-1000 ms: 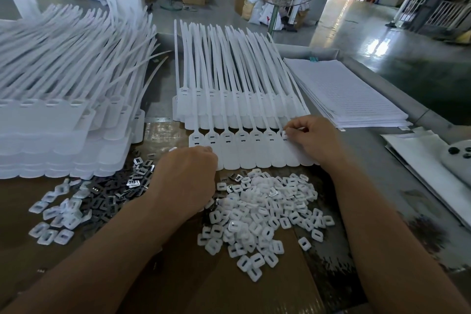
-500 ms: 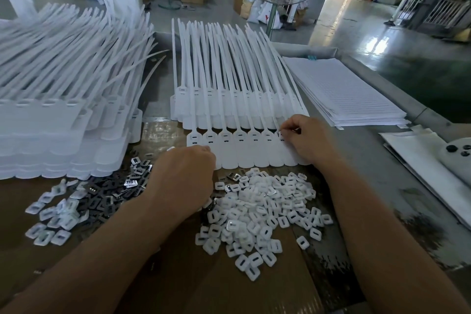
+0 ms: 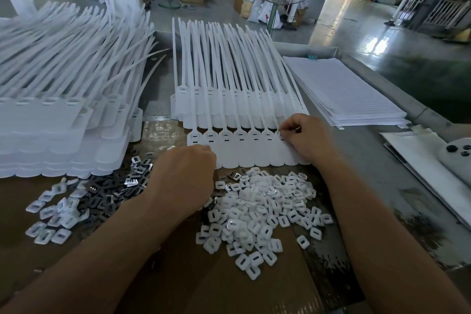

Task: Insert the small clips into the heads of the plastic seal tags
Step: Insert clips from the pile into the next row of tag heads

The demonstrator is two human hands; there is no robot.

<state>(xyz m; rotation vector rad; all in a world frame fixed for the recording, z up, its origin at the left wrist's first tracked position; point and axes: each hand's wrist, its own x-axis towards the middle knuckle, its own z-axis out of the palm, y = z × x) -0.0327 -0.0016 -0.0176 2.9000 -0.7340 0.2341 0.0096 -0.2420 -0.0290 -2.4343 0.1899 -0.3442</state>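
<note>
A row of white plastic seal tags (image 3: 244,150) lies flat in front of me, heads toward the far side, on top of a fanned stack of more tags (image 3: 229,79). A heap of small white clips (image 3: 265,214) sits just below the row. My right hand (image 3: 303,137) pinches at the head of the rightmost tag; whether a clip is between its fingers is hidden. My left hand (image 3: 183,176) is curled, knuckles up, at the row's left end, its fingertips hidden.
A tall pile of tags (image 3: 58,115) fills the left side. Dark metal inserts (image 3: 107,194) and more white clips (image 3: 51,219) lie below it. A stack of lined paper sheets (image 3: 346,94) lies at the right, with a white bag (image 3: 433,168) beyond it.
Both hands stay nearly in place. The right hand's fingers have shifted slightly at the rightmost tag head.
</note>
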